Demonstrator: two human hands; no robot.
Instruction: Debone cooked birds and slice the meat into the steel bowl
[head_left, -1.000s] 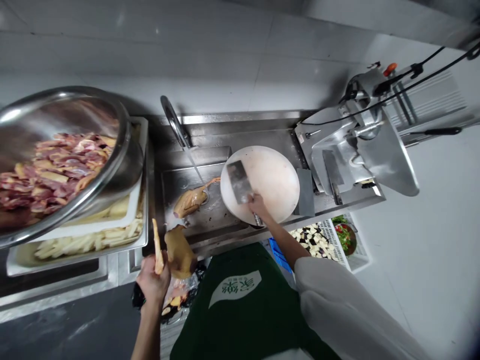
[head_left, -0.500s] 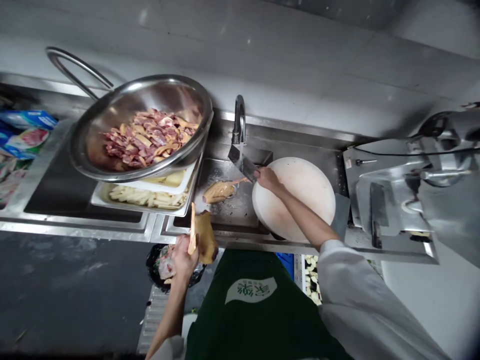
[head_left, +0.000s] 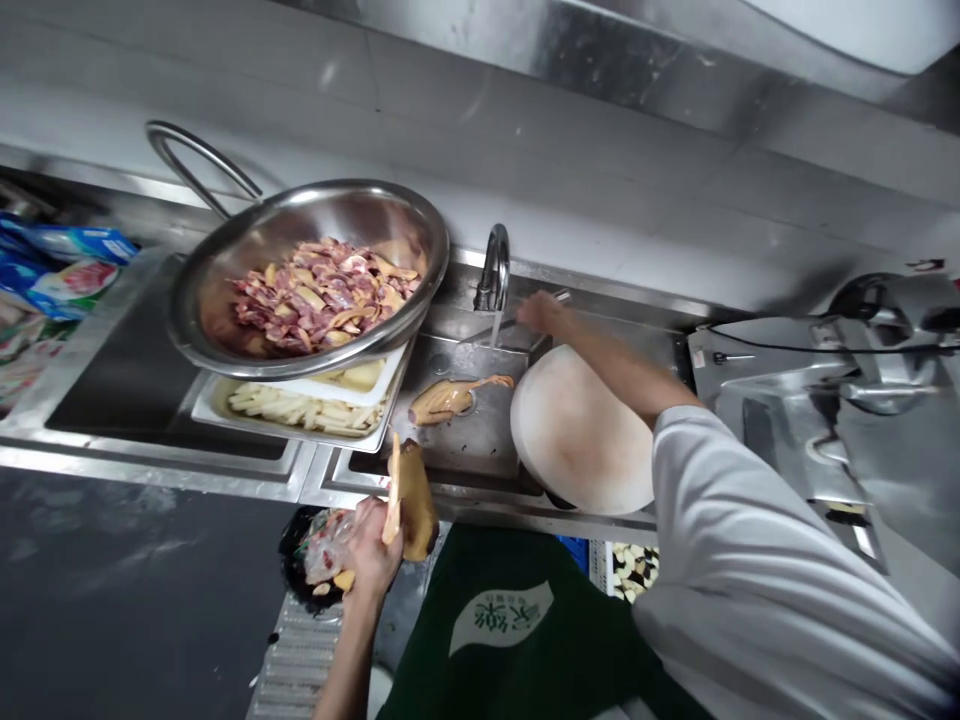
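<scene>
My left hand (head_left: 371, 558) is closed round the leg of a yellow-brown plucked bird (head_left: 414, 500), held upright over the front rim of the sink (head_left: 480, 440). My right hand (head_left: 540, 312) reaches to the back of the sink beside the tap (head_left: 493, 268). It grips a cleaver (head_left: 504, 328), seen edge-on under the running water. A second bird (head_left: 450, 398) lies in the sink. A round white chopping board (head_left: 581, 435) rests over the sink's right side, under my right forearm.
A large steel bowl (head_left: 315, 290) of cut raw meat sits tilted on trays of pale strips (head_left: 300, 412) at the left. A meat slicer (head_left: 862, 380) stands at the right. A black bag of scraps (head_left: 315, 562) and a crate of diced vegetables (head_left: 634, 565) lie below the counter. Packets (head_left: 52, 270) lie at the far left.
My right hand took the cleaver off the chopping board, carried it to the tap and moved further back. The left hand keeps holding the bird. The view swung left.
</scene>
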